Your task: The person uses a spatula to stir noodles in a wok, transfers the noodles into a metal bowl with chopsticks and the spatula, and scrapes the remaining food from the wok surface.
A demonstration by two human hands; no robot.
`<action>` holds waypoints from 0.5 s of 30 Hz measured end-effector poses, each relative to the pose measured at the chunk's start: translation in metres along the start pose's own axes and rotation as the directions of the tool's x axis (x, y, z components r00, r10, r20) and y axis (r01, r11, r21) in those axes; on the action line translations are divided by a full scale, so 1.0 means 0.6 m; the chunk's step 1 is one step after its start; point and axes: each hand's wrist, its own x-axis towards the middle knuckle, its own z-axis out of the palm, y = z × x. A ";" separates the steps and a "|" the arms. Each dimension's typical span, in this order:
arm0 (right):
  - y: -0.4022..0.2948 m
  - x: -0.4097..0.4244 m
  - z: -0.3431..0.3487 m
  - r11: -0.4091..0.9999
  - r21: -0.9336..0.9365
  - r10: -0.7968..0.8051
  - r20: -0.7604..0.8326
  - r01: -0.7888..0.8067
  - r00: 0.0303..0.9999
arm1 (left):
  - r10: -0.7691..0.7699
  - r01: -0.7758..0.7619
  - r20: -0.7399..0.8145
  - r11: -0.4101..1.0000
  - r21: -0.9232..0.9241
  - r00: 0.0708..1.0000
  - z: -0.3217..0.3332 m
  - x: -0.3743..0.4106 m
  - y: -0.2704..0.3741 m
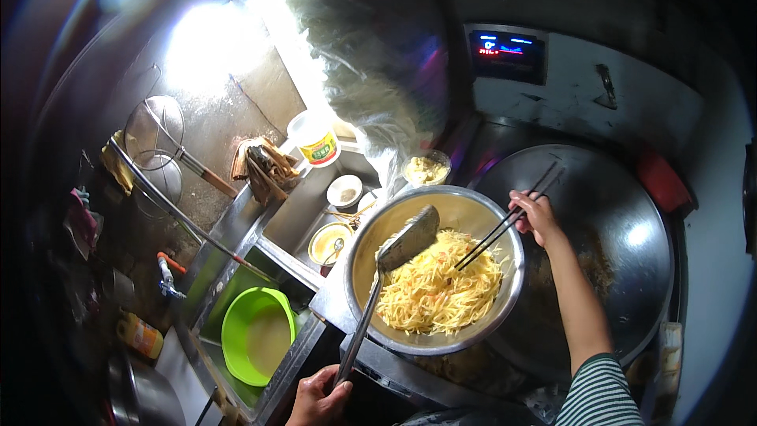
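Observation:
A large steel mixing bowl (369,231) holds a heap of shredded yellow food (437,296), apparently potato or noodles, with small reddish bits. My left hand (322,395) grips the handle of a metal wok spatula (411,239), whose flat blade leans inside the bowl at the heap's far left. In my right hand (534,216) is a pair of dark chopsticks (491,239), their tips touching the shreds. That forearm crosses over a wide wok (627,284) with brownish residue at its bottom.
A clear tub of pale paste (426,169) stands just behind the bowl. Left lie small seasoning bowls (344,190), a labelled plastic bucket (314,139) and a green basin (236,343) of cloudy liquid in a sink. Plastic bags (366,53) hang behind; a lit control panel (508,56) faces the wok.

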 end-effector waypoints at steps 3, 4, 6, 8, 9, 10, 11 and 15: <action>-0.001 -0.055 -0.018 0.977 0.125 -0.151 -0.164 0.172 0.975 | 0.430 -0.355 -0.074 0.819 0.451 0.900 0.000 0.017 -0.041; -0.003 -0.081 -0.010 0.966 0.088 -0.215 -0.238 0.242 0.947 | 0.442 -0.339 -0.094 0.793 0.506 0.892 0.002 0.018 -0.043; 0.006 -0.134 0.012 0.929 0.060 -0.336 -0.279 0.365 0.900 | 0.434 -0.301 -0.108 0.762 0.573 0.894 0.005 0.017 -0.045; 0.017 -0.192 0.049 0.876 0.034 -0.461 -0.231 0.480 0.857 | 0.399 -0.258 -0.108 0.754 0.604 0.911 0.003 0.009 -0.044; 0.018 -0.225 0.063 0.842 0.005 -0.531 -0.173 0.540 0.829 | 0.404 -0.258 -0.101 0.736 0.626 0.909 0.005 0.009 -0.040; 0.022 -0.253 0.076 0.783 -0.067 -0.622 -0.032 0.619 0.783 | 0.405 -0.252 -0.094 0.717 0.650 0.910 0.006 0.009 -0.039; 0.025 -0.277 0.086 0.705 -0.132 -0.688 0.112 0.697 0.717 | 0.408 -0.254 -0.081 0.698 0.669 0.910 0.010 0.010 -0.037; 0.043 -0.342 0.139 0.523 -0.095 -0.719 0.484 0.847 0.498 | 0.391 -0.231 -0.072 0.671 0.705 0.918 0.015 0.012 -0.020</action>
